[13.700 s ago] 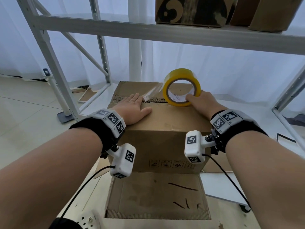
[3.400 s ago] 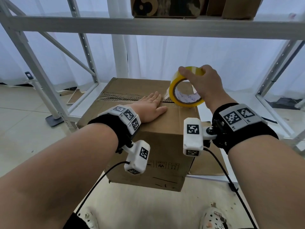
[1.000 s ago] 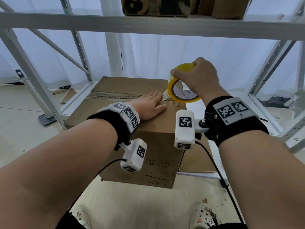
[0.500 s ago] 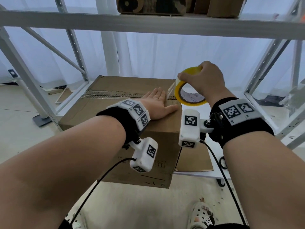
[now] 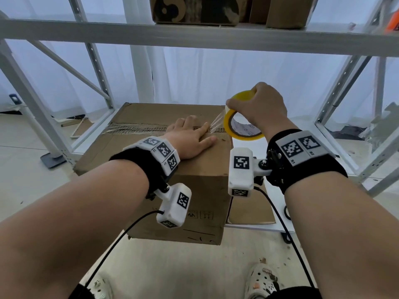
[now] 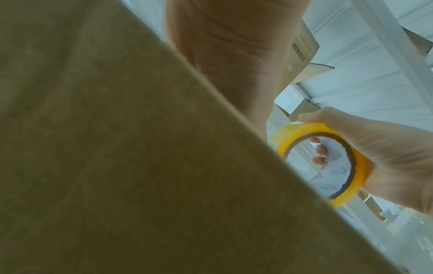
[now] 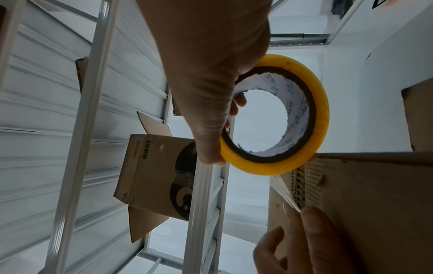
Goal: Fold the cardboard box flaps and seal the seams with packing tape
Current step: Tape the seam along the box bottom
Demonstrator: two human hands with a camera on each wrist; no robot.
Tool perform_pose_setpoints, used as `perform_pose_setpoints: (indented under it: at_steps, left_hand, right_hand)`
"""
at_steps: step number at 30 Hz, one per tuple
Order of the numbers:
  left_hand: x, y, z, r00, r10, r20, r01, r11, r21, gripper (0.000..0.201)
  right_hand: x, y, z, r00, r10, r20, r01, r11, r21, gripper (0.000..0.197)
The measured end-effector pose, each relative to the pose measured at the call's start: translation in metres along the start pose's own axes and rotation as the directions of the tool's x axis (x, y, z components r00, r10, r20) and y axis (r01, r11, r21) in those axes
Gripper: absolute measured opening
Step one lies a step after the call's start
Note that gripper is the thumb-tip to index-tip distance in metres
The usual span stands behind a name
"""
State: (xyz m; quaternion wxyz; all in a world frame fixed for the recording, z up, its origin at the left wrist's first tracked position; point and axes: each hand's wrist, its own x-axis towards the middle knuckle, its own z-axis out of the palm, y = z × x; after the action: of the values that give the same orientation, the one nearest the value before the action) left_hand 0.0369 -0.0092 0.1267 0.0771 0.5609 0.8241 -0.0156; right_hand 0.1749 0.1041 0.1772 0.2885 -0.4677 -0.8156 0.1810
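Observation:
A brown cardboard box (image 5: pixel 151 152) sits on the lower shelf with its top flaps folded shut and clear tape along the middle seam (image 5: pixel 133 130). My left hand (image 5: pixel 192 137) lies flat on the box top, fingers straight, pressing the tape near the right edge. My right hand (image 5: pixel 259 106) grips a yellow tape roll (image 5: pixel 241 130) just past the box's right edge, thumb outside and fingers through the core. A short clear strip (image 5: pixel 216 124) stretches from the roll to my left fingertips. The right wrist view shows the roll (image 7: pixel 311 118) touching the box corner (image 7: pixel 374 185).
A white metal shelf frame (image 5: pixel 194 37) runs overhead, with several cardboard boxes (image 5: pixel 194 9) on it. Slanted uprights stand at left (image 5: pixel 32 98) and right (image 5: pixel 345 87). A flat cardboard piece (image 5: pixel 250 210) lies beside the box. My feet (image 5: pixel 261 281) are on the floor below.
The right hand has carried the roll from mid-seam to the box's right edge over the frames, laying tape along the seam. The left hand followed rightward, and the box has turned.

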Motion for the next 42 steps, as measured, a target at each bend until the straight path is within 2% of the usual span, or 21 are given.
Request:
perform_pose_setpoints:
  at_steps: [4,9,15,18,22,27,31,36,42]
  left_hand:
    - [-0.003,0.0,0.004,0.998,0.023,-0.054,-0.024,1.0,-0.02,0.069]
    - [-0.005,0.001,0.007,0.999,0.038,0.024,-0.037,0.998,-0.055,0.076]
    - [0.007,0.025,0.001,0.994,0.098,0.053,-0.094,0.993,-0.076,0.074]
    - [0.007,0.01,-0.003,0.99,0.134,0.053,-0.13,0.988,-0.078,0.064]
    - [-0.001,-0.027,0.0,0.996,0.054,0.066,-0.049,0.997,-0.067,0.058]
    - [-0.011,-0.054,0.005,1.0,-0.009,0.015,0.011,0.994,-0.108,0.062]
    - [-0.017,-0.062,0.002,0.998,-0.047,0.048,0.052,0.992,-0.117,0.069]
    - [-0.016,-0.042,0.0,0.989,-0.117,0.087,0.125,0.988,-0.091,0.077]
    - [-0.003,0.012,-0.007,0.989,0.056,0.135,-0.046,0.996,-0.075,0.075]
  right_hand:
    - [0.001,0.007,0.001,1.0,0.008,-0.004,-0.008,0.999,0.035,0.067]
    - [0.003,0.012,0.002,1.0,0.02,-0.007,-0.019,0.997,0.069,0.068]
    - [0.002,0.0,0.003,0.999,-0.039,-0.016,0.038,0.998,-0.059,0.068]
    - [0.001,-0.004,0.002,0.999,-0.041,-0.023,0.038,0.995,-0.091,0.066]
    - [0.001,0.0,0.002,1.0,0.004,-0.006,-0.005,0.998,-0.059,0.062]
    - [0.001,0.004,0.001,0.999,0.033,0.01,-0.033,0.999,-0.011,0.061]
    - [0.002,0.006,0.002,1.0,0.021,0.009,-0.021,0.999,0.026,0.059]
    - [0.004,0.011,0.003,1.0,0.008,0.001,-0.008,0.999,0.037,0.062]
    - [0.005,0.015,0.005,1.0,0.012,-0.012,-0.012,0.999,0.038,0.068]
